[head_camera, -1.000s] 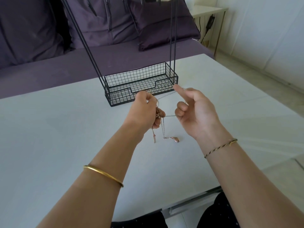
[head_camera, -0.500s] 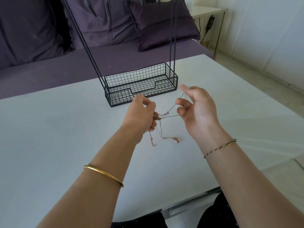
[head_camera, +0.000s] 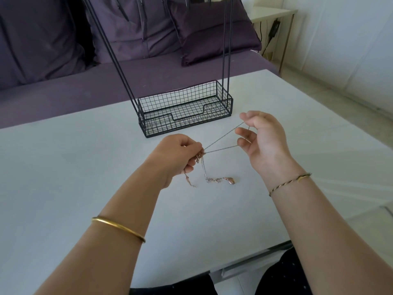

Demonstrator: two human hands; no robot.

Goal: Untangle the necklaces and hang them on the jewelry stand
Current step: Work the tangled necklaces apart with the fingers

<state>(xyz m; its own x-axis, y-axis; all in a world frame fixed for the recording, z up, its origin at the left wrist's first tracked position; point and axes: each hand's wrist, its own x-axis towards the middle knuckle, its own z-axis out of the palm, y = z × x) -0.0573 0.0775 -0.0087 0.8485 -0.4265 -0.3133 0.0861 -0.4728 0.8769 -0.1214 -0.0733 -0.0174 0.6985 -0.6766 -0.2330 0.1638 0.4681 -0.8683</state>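
pinching the knot at frame centre, left hand (head_camera: 176,154) grips the necklaces (head_camera: 212,179); right hand (head_camera: 261,139) hooks two taut strands with curled fingers, just before the stand (head_camera: 185,111); pendant on open table (head_camera: 63,167).

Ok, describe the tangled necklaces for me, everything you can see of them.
The necklaces are thin metal chains, silver and rose-gold in look, knotted together. The left hand grips the knot above the table. Two taut strands run to the right hand, hooked on its fingers. Loose ends hang to the table, one bearing a drop pendant lying flat.
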